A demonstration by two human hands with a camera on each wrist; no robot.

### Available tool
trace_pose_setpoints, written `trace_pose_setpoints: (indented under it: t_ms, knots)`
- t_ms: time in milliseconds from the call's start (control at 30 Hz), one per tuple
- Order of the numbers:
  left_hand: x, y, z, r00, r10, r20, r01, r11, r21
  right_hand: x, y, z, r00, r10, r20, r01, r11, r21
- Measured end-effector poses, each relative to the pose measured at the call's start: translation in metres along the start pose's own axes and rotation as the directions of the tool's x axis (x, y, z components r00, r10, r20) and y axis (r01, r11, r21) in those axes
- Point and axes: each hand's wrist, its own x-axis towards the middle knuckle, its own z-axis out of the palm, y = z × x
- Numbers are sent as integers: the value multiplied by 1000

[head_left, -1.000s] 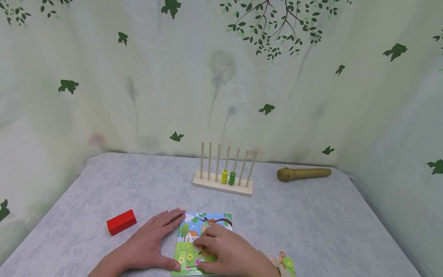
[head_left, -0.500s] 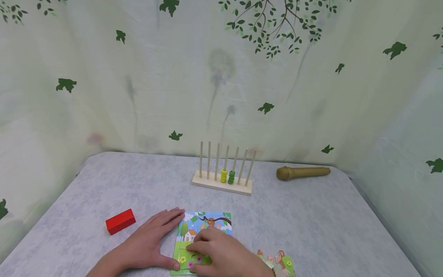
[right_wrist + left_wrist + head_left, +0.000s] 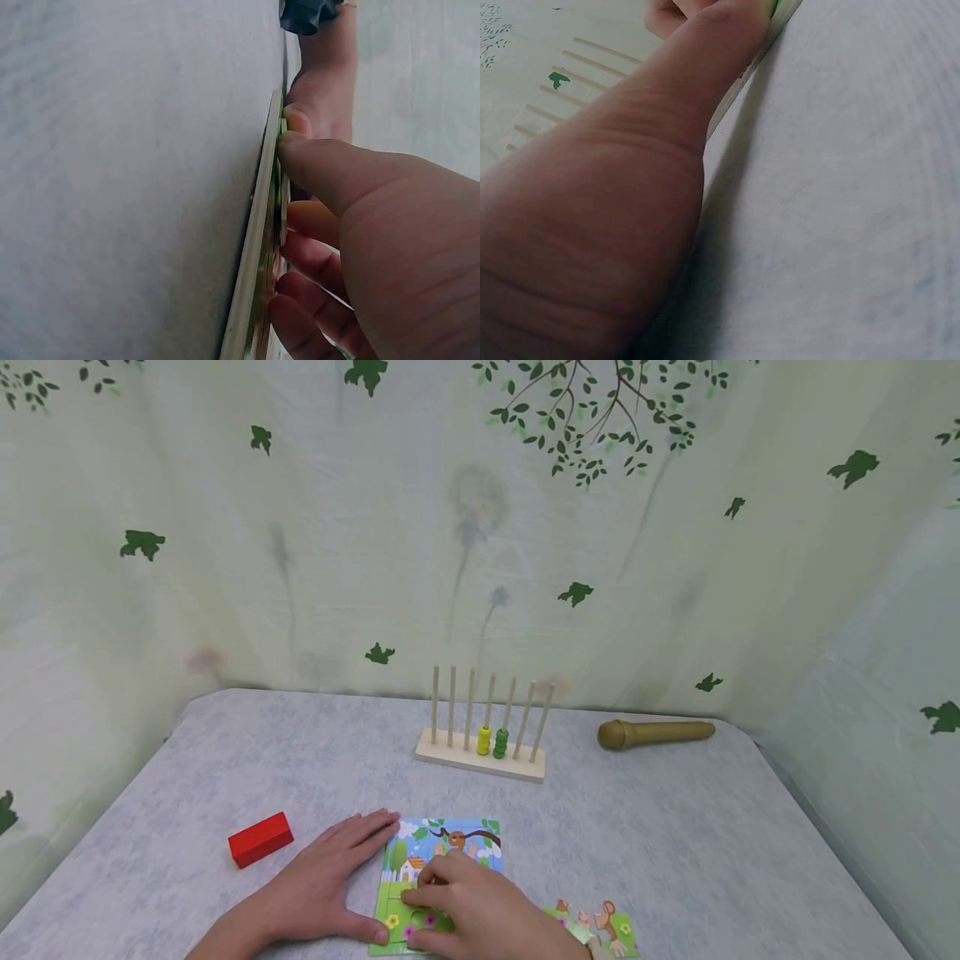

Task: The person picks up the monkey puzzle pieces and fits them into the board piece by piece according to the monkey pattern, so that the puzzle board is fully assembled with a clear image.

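A jigsaw puzzle board (image 3: 411,839) with a picture of a house, sky and grass lies at the table's front. My left hand (image 3: 322,881) rests along its left edge, fingers straight, thumb at the lower left corner. Over the lower part of the board is my right hand (image 3: 480,902), pinching a thin green puzzle piece (image 3: 284,187) between thumb and fingers. In the right wrist view this piece sits almost flat, close against the board. The right hand hides much of the lower picture. The left wrist view shows mostly the left thumb (image 3: 705,67).
More puzzle pieces (image 3: 618,927) lie right of the board, partly behind the right wrist. A red block (image 3: 261,839) is to the left. Farther back are a wooden peg rack (image 3: 480,762) with yellow and green beads and a brown microphone-shaped object (image 3: 656,734).
My right hand has shifted a little left and down over the board with the green puzzle piece, then nearly stopped. The left hand has stayed at the board's edge.
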Motion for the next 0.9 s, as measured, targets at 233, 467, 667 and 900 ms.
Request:
trace_pose_setpoints:
  t_ms: [233,467,667,900]
  knots:
    - [0,0,0,1000,-1,6,1,1000,-6,0,0,1,1000,-18,10,18,998,-64]
    - [0,-1,1,1000,9,-2,-9,1000,14,0,1,1,999,-42,27,44,995,-91]
    - [-1,0,2,999,24,-22,-24,999,38,0,1,0,997,-65,45,70,990,-126]
    - [-1,0,2,999,26,-20,-25,999,43,0,2,2,995,-89,44,95,985,-147]
